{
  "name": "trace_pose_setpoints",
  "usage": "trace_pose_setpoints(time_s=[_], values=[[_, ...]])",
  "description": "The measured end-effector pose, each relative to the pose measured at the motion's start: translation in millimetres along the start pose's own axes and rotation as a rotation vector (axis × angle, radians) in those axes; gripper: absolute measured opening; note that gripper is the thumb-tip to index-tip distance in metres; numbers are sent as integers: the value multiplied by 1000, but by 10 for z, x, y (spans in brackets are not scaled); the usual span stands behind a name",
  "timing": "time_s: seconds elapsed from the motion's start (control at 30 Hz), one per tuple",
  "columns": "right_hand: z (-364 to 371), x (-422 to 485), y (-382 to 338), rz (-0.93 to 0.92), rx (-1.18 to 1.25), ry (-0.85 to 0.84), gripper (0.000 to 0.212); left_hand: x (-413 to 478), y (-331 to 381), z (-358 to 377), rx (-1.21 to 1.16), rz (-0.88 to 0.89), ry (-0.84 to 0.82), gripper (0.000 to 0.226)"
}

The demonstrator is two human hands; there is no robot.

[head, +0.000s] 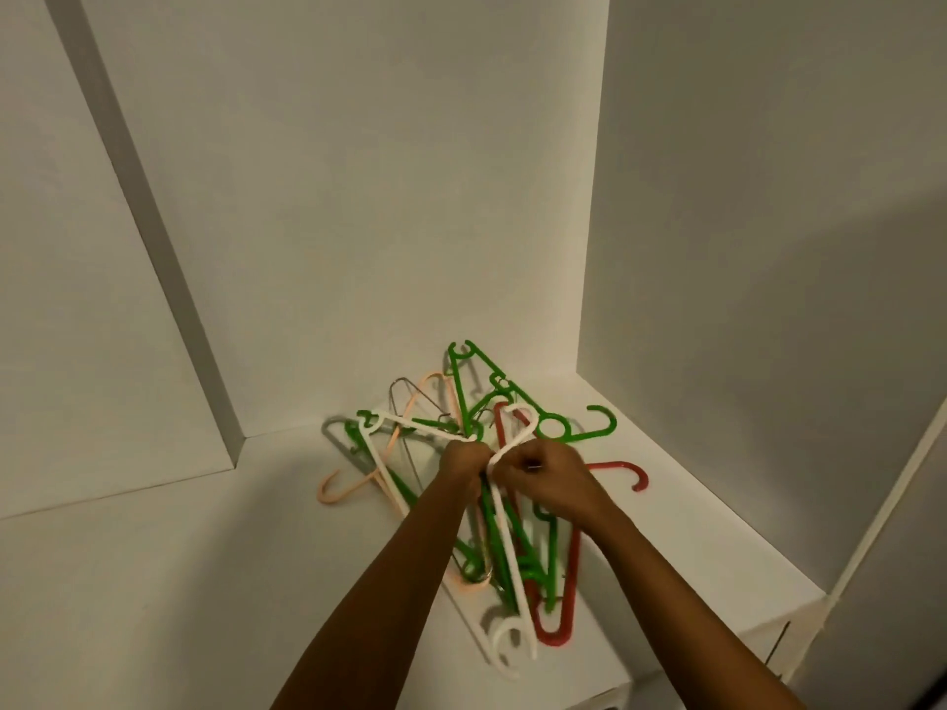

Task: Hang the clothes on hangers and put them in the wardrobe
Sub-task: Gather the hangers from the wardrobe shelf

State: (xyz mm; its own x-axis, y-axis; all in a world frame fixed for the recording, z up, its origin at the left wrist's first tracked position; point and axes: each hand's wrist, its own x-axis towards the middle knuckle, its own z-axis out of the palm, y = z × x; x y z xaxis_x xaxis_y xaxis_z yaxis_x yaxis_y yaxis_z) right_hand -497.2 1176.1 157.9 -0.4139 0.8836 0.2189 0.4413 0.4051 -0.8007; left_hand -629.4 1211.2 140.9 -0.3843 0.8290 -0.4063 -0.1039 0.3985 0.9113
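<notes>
A tangled pile of plastic hangers lies on a white wardrobe shelf: several green hangers, a red hanger, a peach hanger, a thin wire hanger and a white hanger. Both hands meet over the middle of the pile. My left hand grips the white hanger at its top bend. My right hand is curled round the same white hanger close to the left one. No clothes are in view.
White wardrobe walls close the shelf at the back and on the right. A white divider panel runs down the left. The shelf's front edge is near the bottom of the view.
</notes>
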Motion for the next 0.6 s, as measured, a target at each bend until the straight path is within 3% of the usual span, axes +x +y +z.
trace_pose_setpoints(time_s=[0.07,0.1,0.2,0.3,0.43,0.53,0.6], values=[[-191,-7,144,173,-16,334,15,-40,-62,-37,2,-12,56,13],[-295,-4,252,313,-124,399,18,-48,-83,-47,31,-17,80,12],[-410,-21,480,667,-306,160,35,-35,-102,-65,141,9,108,14],[-192,7,503,615,-232,68,29,-45,-47,-18,245,-4,99,15],[85,71,507,602,-378,187,18,-251,2,11,543,-52,218,27],[150,93,549,555,-344,217,25,-220,-61,-6,615,-40,219,29],[184,89,549,535,-335,249,18,-227,-70,-28,634,-3,183,29]])
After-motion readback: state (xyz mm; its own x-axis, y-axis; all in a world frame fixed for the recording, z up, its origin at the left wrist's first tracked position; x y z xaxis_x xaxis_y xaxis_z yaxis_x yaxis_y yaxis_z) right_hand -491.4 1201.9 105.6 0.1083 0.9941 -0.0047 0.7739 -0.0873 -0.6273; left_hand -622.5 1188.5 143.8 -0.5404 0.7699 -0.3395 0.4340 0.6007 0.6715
